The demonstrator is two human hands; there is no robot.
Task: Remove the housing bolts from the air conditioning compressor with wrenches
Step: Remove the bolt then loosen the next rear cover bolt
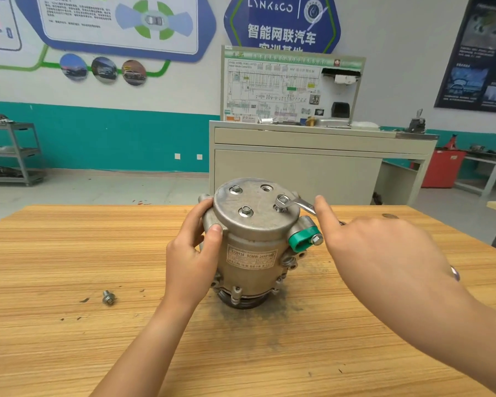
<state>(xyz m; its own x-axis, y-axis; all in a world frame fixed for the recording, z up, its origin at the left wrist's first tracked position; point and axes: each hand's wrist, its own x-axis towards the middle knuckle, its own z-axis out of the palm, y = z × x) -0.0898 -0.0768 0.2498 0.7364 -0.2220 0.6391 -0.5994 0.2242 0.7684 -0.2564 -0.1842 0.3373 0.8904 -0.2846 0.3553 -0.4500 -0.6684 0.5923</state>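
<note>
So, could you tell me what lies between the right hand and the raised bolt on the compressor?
The wrench: its ring sits on that bolt, its handle runs under the right hand, seen in the head view.

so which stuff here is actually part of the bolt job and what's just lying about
Job: compressor, wrench, bolt in its ring, two seated bolts, loose bolt, left hand, right hand.
Lying about: wiring board, shelf rack, red box.

Wood-grain bench (pixel 69 253). Compressor (pixel 252 253) stands upright on it, near the centre. One loose bolt (pixel 108 297) lies well to its left. Dark grime patch (pixel 278 325) spreads round the compressor base; small dark specks (pixel 83 300) sit near the bolt.
</note>
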